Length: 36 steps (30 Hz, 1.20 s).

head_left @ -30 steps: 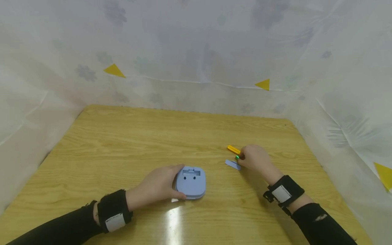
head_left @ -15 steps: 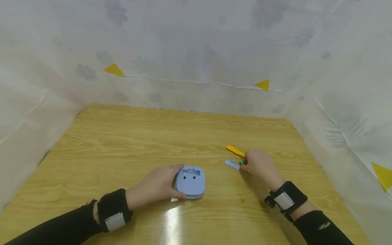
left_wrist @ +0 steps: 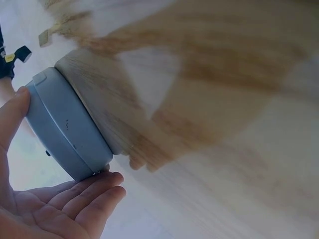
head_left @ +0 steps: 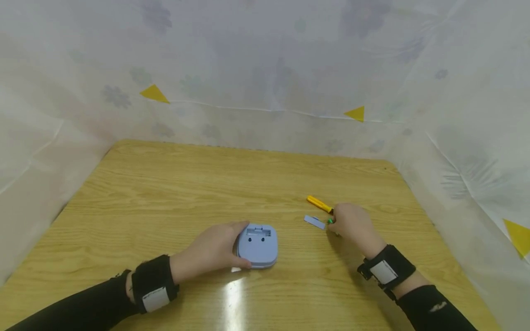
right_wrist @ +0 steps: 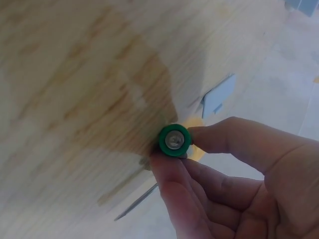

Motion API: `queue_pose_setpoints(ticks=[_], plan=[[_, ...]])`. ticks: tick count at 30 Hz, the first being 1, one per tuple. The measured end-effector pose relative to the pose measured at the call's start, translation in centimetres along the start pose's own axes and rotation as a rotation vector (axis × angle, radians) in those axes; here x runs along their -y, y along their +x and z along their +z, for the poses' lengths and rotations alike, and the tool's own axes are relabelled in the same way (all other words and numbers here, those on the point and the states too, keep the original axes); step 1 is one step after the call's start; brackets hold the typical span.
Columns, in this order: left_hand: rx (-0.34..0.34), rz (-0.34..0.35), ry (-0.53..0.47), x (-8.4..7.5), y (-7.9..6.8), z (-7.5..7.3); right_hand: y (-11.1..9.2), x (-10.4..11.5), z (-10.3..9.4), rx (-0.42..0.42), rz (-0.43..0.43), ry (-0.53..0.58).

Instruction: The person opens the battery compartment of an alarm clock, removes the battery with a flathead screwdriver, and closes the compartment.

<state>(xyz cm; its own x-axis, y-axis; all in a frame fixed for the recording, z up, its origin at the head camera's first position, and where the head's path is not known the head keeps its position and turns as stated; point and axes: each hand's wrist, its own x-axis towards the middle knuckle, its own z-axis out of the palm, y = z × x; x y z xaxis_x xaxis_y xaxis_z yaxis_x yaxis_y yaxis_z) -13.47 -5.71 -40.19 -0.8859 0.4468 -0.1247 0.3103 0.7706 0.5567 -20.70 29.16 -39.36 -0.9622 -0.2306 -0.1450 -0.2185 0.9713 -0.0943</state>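
Observation:
My left hand point(head_left: 211, 246) grips the left side of a blue-grey, rounded-square device point(head_left: 257, 252), its thumb at the near edge and fingers at the far edge. The device's upper face shows an uncovered battery slot point(head_left: 258, 233) and two dark round holes. In the left wrist view, the thumb and fingers span the device point(left_wrist: 67, 124). My right hand point(head_left: 352, 226) pinches a small green battery point(right_wrist: 174, 140) between thumb and fingers, one metal end towards the right wrist camera. Just left of those fingers lies the blue-grey battery cover point(head_left: 314, 222).
A screwdriver with an orange handle point(head_left: 319, 203) lies beyond the right hand, which partly hides it; its metal shaft point(right_wrist: 135, 202) shows in the right wrist view. The wooden table point(head_left: 198, 184) meets pale flowered sheeting point(head_left: 248, 69) at the back and sides.
My right hand has shifted slightly right and closer to me with the battery, uncovering more of the screwdriver handle. The left hand and the device stay in place.

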Motion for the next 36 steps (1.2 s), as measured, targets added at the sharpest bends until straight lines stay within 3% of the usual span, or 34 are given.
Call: queue_pose_setpoints(ticks=[10,36], plan=[[-0.009,0.001,-0.003,-0.01,-0.04,-0.01,0.03,0.13,-0.28,0.041,0.039,0.0],[-0.008,-0.005,0.003,0.01,-0.06,0.05,-0.01,-0.18,-0.03,0.052,0.043,0.037]])
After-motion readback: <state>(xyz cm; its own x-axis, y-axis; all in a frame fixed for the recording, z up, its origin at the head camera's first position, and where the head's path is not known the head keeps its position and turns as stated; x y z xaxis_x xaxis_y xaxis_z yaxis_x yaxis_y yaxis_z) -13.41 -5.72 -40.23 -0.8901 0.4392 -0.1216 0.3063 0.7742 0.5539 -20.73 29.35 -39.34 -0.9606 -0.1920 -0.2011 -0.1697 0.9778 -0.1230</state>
